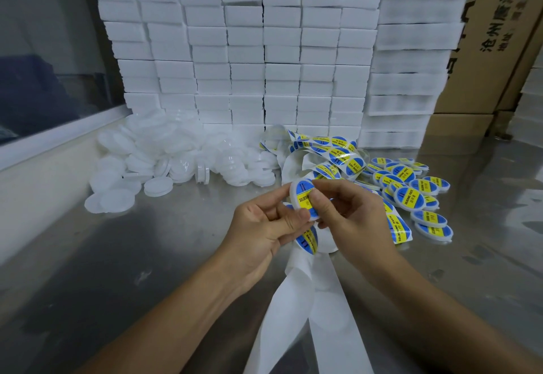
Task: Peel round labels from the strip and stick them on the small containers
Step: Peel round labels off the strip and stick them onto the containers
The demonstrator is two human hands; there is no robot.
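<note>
Above a shiny metal table, the left hand and right hand pinch a small round white plastic container bearing a blue-and-yellow round label. A white backing strip trails toward the viewer. Labelled containers lie right, unlabelled white ones left (a loose heap), before stacked white foam blocks.

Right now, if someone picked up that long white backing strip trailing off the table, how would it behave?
Probably floppy: the backing strip twists and droops over the table. Likely very light, thin paper. Its glossy look suggests it slides easily.
</note>
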